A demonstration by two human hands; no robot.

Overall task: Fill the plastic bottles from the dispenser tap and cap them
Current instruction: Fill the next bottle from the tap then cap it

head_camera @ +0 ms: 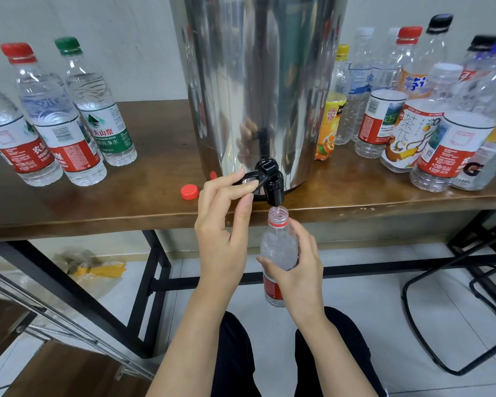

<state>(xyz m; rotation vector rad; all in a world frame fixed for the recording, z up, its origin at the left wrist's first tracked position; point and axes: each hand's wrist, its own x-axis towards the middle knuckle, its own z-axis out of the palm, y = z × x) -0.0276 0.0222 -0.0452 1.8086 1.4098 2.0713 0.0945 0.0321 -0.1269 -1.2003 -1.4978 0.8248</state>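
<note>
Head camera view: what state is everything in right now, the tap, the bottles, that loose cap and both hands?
tap, open, thin stream running.
held bottle, uncapped, upright under the tap, filling.
red cap, off, lying on the table.
left hand, pinching the tap's lever.
right hand, gripping the held bottle.
left bottles, capped, upright, look full.
right bottles, upright, look empty.

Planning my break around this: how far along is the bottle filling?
Done: the capped clear plastic bottles, left of the steel dispenser, look full. In hand: left hand pinches the black tap lever; right hand holds an uncapped red-labelled bottle under it; a loose red cap lies on the wooden table. Left: the mixed bottles at right look empty.
</note>
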